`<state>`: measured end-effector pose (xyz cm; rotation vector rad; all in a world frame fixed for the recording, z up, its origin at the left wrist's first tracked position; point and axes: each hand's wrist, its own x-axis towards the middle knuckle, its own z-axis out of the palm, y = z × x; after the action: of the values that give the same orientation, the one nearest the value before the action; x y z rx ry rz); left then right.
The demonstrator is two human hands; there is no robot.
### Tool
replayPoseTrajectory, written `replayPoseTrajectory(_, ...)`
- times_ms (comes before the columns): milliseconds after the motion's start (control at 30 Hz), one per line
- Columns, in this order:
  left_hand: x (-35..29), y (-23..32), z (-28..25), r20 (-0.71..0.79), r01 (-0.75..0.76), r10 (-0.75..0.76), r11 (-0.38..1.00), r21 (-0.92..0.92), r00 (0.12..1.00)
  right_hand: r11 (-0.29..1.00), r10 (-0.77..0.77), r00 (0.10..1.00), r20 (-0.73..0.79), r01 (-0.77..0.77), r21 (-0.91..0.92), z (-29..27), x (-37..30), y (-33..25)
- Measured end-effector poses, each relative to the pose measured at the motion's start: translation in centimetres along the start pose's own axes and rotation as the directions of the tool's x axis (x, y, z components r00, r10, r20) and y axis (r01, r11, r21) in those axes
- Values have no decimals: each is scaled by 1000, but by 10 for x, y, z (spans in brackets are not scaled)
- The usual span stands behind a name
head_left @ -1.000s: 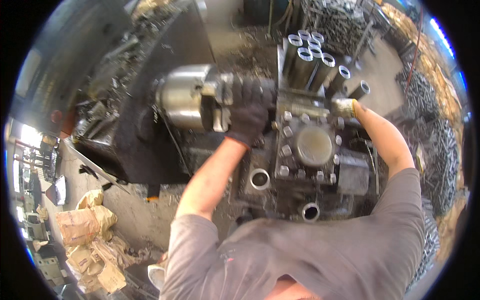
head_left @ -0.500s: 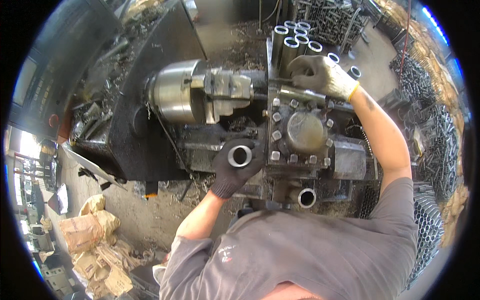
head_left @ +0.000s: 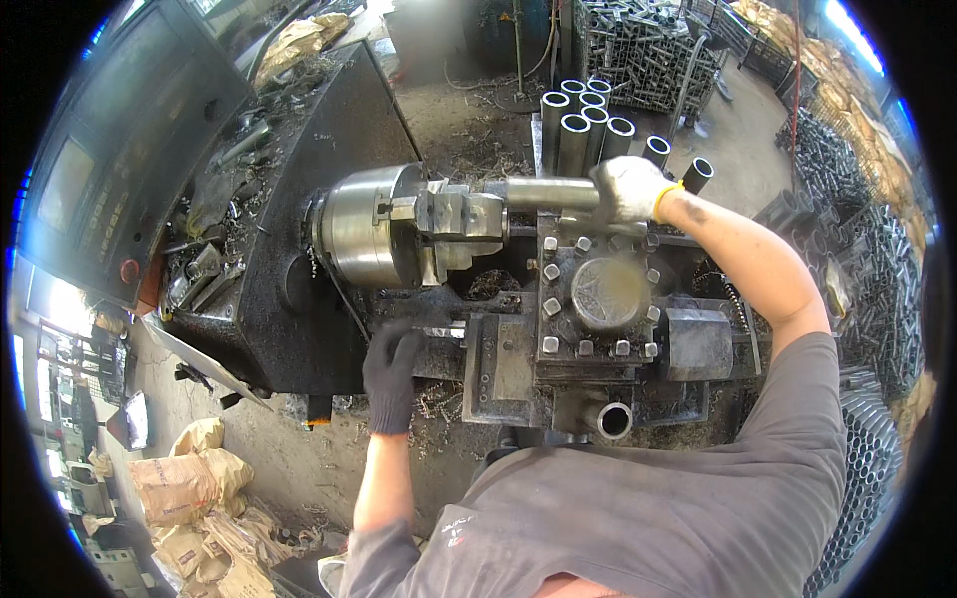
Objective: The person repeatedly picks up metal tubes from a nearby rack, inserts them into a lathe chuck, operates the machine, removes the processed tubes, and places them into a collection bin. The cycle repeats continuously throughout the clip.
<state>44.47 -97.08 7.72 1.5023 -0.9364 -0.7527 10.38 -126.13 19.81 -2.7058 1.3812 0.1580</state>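
Metal swarf litters the concrete floor (head_left: 299,468) of this workshop, with paper sacks (head_left: 189,488) at the lower left and racks of cut tubes along the right. At the middle stands a lathe (head_left: 299,289), its chuck (head_left: 374,239) facing right toward the square tool post (head_left: 598,299) on the carriage. The right hand (head_left: 630,189), in a white glove, is closed around the free end of a steel tube (head_left: 548,191), which lies level above the tool post's far edge with its other end at the chuck jaws; whether it is seated inside them cannot be told. The left hand (head_left: 391,369), in a dark glove, rests with fingers loosely curled on the near edge of the carriage, beside a small bright handle (head_left: 449,329); whether it grips anything cannot be told. Upright tubes (head_left: 588,125) stand just beyond the far edge of the lathe. To do this step well, it seems wise to keep the tube in line with the chuck's axis, push it fully home before clamping, and keep the gloved fingers clear of the jaws.
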Motion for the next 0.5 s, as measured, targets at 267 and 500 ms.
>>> replayPoseTrajectory(267, -59, -186, -162, -642, 32, -502, 801, -597, 579, 912, -296, 948, 113, 245, 330, 88, 32, 25)
replayPoseTrajectory(500, -63, -176, -225, -475, 100, -714, 600, -794, 514, 941, -199, 932, 303, 95, 325, 83, 50, 24)
